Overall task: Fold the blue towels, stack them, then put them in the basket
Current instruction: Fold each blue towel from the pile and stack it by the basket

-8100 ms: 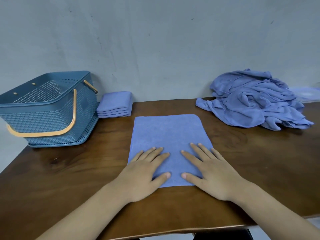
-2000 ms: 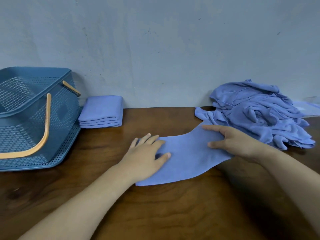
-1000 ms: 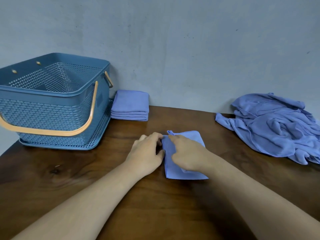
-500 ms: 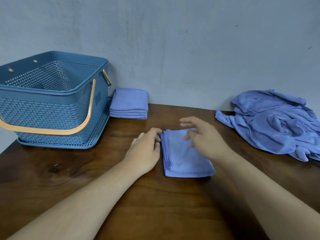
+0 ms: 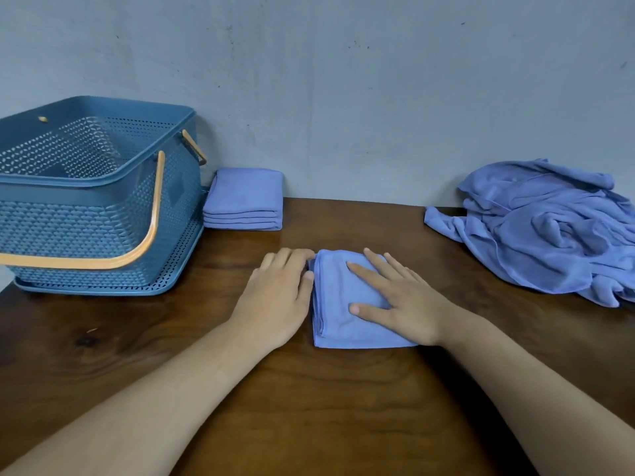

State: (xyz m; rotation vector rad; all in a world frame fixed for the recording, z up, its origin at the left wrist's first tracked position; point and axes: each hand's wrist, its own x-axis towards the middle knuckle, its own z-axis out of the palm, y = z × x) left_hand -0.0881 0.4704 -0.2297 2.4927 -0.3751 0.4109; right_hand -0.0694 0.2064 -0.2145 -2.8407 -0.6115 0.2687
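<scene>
The towel [image 5: 340,310], spread flat seconds ago, now lies folded small mid-desk [image 5: 309,407]. The right hand [image 5: 402,304] presses it flat, grip released; the left hand [image 5: 278,297] rests against its left edge, grasping nothing. Next, I judge, it joins the stack [image 5: 245,197] beside the basket [image 5: 103,187].

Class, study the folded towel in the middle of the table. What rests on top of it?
The right hand lies flat on the folded towel, fingers spread. Its palm covers the towel's right part, so the cloth there cannot be seen.
</scene>
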